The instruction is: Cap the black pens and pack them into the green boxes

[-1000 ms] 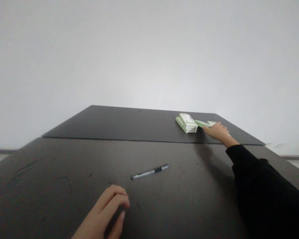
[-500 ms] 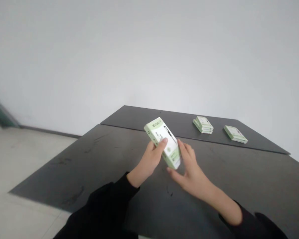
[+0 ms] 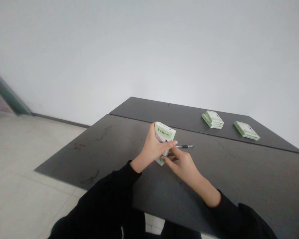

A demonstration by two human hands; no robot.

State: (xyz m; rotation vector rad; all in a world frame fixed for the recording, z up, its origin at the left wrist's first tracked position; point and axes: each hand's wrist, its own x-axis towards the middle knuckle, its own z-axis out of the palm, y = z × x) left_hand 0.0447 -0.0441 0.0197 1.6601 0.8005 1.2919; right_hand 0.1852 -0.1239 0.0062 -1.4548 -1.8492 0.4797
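Note:
A white and green pen box (image 3: 165, 132) is held tilted above the dark table. My left hand (image 3: 153, 144) is closed around it, its thumb across the printed front and fingers hidden behind. At the box's lower end, the thumb and forefinger of my right hand (image 3: 185, 166) grip it; the other fingers are curled underneath and partly hidden. A dark pen (image 3: 185, 146) shows just beyond the right forefinger, one end hidden by the hand. Whether the pen touches that hand I cannot tell.
Toward the back right of the black table (image 3: 109, 139) stands a stack of similar boxes (image 3: 213, 120). Another short stack (image 3: 247, 131) lies to its right. A seam (image 3: 144, 121) crosses the tabletop, and a pale wall (image 3: 149, 49) rises behind it.
The pen box has turned more upright, with its lower end now between the right thumb and forefinger. My left hand has moved up along its side. The pen has come into sight.

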